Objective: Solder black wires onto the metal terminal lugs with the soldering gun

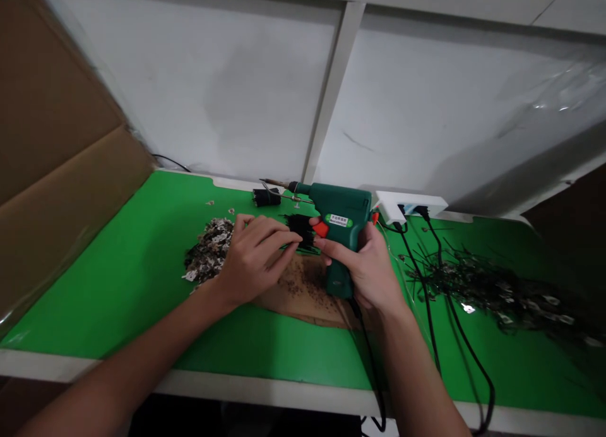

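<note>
My right hand (362, 260) is wrapped round the handle of a green soldering gun (343, 206) with an orange trigger; its metal tip points left. Beside it my left hand (260, 251) has its thumb and fingertips pressed together in front of a bundle of black wires (303, 228); anything between those fingertips is too small to make out. A heap of small metal pieces (208, 251) lies left of my left hand. Under both hands rests a stained brown cardboard sheet (293, 295). Behind the left hand stands a dark roll (266, 197).
A white power strip (411, 203) with black plugs sits at the back wall. Black cables run from it over the green mat (227, 348) to the front edge. At right lies a pile of wires with metal pieces (502, 292). A cardboard wall (71, 191) borders the left side.
</note>
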Motion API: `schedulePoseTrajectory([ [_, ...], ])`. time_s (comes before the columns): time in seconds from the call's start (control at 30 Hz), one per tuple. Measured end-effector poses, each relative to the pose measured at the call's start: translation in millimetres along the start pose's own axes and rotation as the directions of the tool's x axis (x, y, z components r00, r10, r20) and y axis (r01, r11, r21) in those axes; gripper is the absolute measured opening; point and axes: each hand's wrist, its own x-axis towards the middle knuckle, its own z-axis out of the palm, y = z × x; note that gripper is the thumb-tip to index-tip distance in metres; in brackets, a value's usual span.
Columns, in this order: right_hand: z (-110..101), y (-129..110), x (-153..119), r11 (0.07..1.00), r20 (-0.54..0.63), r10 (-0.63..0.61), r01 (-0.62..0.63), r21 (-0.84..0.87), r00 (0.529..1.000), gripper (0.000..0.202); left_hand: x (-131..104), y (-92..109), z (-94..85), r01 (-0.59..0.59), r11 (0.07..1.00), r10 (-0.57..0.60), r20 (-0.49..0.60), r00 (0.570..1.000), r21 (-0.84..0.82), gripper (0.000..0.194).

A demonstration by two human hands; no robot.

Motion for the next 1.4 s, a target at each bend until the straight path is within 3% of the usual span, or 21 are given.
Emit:
schedulePoseTrajectory([
  [0.1,-1,-3,2,1.0,-0.01,-0.022,0.022,-0.01,1.0,0.043,-2,0,1.0,0.028,1.0,-0.027,0.046,0.999,-0.013,0.012],
  [0.2,-5,-9,6,0.997,-0.101,-0.079,0.078,-0.009,0.992,0.041,-6,0,5.5,0.013,0.998,-0.001,0.176,0.984,-0.065,0.015],
  [0.37,-11,-17,12,0.981,-0.279,-0.167,0.188,0.048,0.946,0.039,-20,3,20.5,-0.046,0.987,0.11,0.426,0.898,-0.157,0.019],
  [0.6,-9,-14,11,0.982,-0.277,-0.156,0.178,0.057,0.948,0.036,-27,8,30.2,-0.017,0.988,0.099,0.547,0.831,-0.153,0.022],
  [0.7,-6,-15,9,0.985,-0.281,-0.145,0.165,0.052,0.949,0.038,-17,-5,17.7,-0.018,0.995,0.072,0.563,0.823,-0.101,0.021],
  [0.83,-5,-17,9,0.987,-0.283,-0.138,0.157,0.045,0.949,0.037,0,-45,-23.5,0.12,0.993,-0.111,0.541,0.833,0.018,0.018],
  [0.87,-5,-17,9,0.987,-0.282,-0.137,0.156,0.047,0.95,0.037,3,-55,-35.4,0.171,0.985,-0.154,0.561,0.813,0.022,0.017],
  [1.0,-4,-16,9,0.987,-0.286,-0.131,0.153,0.057,0.949,0.036,4,-77,-67.0,0.336,0.941,-0.25,0.747,0.616,0.038,0.01],
  [1.1,-3,-16,9,0.987,-0.287,-0.132,0.151,0.047,0.949,0.035,1,-71,-68.2,0.344,0.937,-0.249,0.803,0.541,0.059,0.006],
  [1.23,-2,-16,9,0.988,-0.278,-0.136,0.15,0.03,0.951,0.035,0,-56,-57.1,0.296,0.955,-0.196,0.821,0.536,0.034,0.012],
  [1.4,-2,-15,10,0.989,-0.28,-0.14,0.15,0.013,0.95,0.033,-4,-54,-50.2,0.261,0.962,-0.206,0.833,0.514,0.077,0.02],
])
